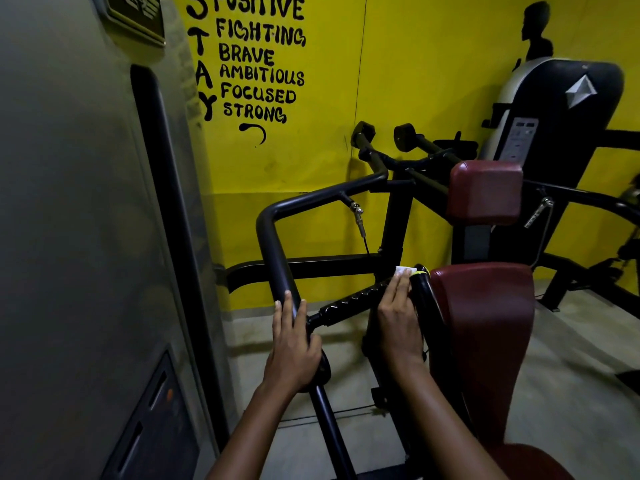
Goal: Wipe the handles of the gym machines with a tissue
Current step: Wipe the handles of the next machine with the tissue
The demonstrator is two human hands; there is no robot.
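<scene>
A black ribbed handle (349, 300) slants up to the right from the black tubular machine arm (275, 251). My right hand (398, 323) lies over the upper end of that handle and presses a white tissue (403, 270) against it; only a corner of the tissue shows past my fingertips. My left hand (294, 344) grips the vertical black tube of the arm just left of the handle's lower end, fingers wrapped round it.
A dark red padded seat back (485, 327) stands right of my right hand, with a red head pad (485, 192) above it. A grey weight-stack cover (76, 237) fills the left. Yellow wall behind, another black machine (554, 109) at far right.
</scene>
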